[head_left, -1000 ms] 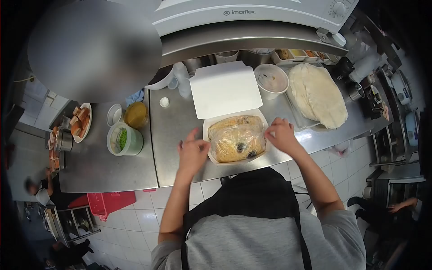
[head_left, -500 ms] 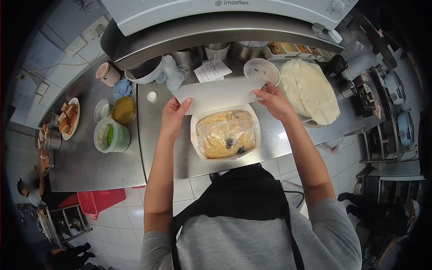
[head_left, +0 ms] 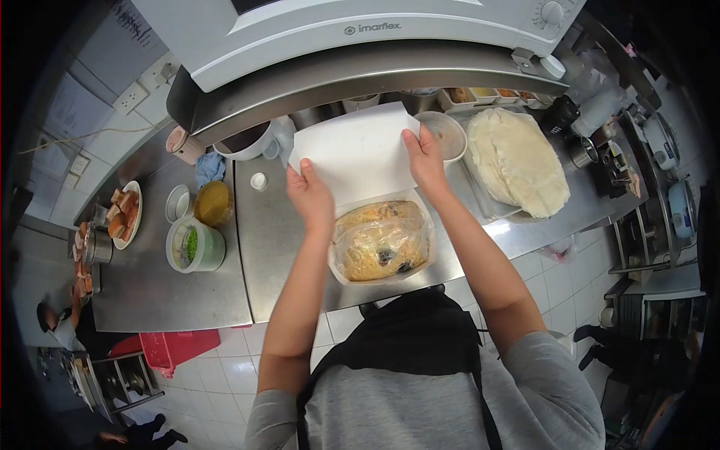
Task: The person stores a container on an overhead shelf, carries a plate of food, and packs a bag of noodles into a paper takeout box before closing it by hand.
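Observation:
A white paper takeaway box (head_left: 431, 253) stands on the steel counter with its lid (head_left: 352, 154) raised at the back. Inside lies yellowish food under clear plastic (head_left: 367, 251), with a few dark pieces showing. My left hand (head_left: 310, 196) grips the lid's left edge, thumb on the inner face. On the right edge my right hand (head_left: 426, 161) has the same hold, thumb in front and fingers mostly hidden behind. Just beyond my right hand is a round clear plastic tub (head_left: 452, 139).
Stacked pale flat sheets (head_left: 517, 161) lie on the right. On the left stand a tub with chopped greens (head_left: 196, 246), a yellow-brown lid (head_left: 214, 202) and a plate of bread pieces (head_left: 129, 214). A white oven (head_left: 360, 34) overhangs the back. Another person (head_left: 71, 326) is far left.
The lid has tilted so that more of its inner face shows. My hands have moved closer together along its sides. The camera view has shifted slightly.

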`<action>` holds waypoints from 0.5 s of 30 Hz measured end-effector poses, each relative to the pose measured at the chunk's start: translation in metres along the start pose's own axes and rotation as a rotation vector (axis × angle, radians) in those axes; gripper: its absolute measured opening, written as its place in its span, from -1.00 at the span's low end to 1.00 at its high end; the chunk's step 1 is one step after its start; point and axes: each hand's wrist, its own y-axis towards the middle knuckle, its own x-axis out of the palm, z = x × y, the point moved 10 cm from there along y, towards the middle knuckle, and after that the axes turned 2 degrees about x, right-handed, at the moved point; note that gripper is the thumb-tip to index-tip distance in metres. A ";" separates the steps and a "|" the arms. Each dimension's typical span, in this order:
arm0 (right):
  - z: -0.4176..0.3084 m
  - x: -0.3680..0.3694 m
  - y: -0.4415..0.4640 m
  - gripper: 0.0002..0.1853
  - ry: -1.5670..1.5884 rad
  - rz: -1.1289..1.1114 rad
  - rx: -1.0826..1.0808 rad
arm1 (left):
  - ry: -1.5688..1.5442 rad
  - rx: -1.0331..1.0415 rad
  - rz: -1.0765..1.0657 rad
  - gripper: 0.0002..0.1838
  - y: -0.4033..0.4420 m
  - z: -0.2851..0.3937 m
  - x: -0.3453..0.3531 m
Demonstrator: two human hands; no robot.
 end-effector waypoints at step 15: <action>-0.014 0.021 0.017 -0.27 0.266 0.201 0.394 | -0.170 -0.385 0.055 -0.58 0.028 0.002 0.020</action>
